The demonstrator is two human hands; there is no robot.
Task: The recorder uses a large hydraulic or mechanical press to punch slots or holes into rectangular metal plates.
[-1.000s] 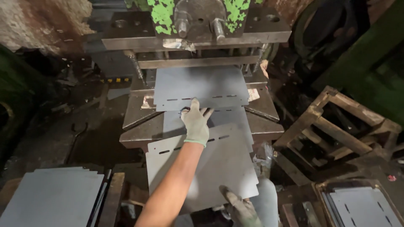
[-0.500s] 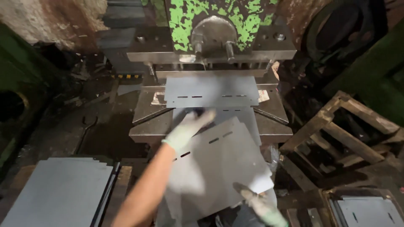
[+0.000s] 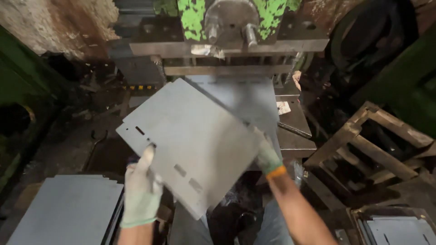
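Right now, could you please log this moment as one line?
left hand: holding grey slotted metal sheet | right hand: holding sheet | behind: green press

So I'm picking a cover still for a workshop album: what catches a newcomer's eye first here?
First, the grey metal sheet with punched slots, held tilted at centre between the gloved left hand and right hand. Behind it looms the press with flaking green paint, and a stack of grey sheets lies at lower left.

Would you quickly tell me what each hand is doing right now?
Left hand: gripping the grey metal sheet at its near edge.
Right hand: gripping the same sheet's right edge.
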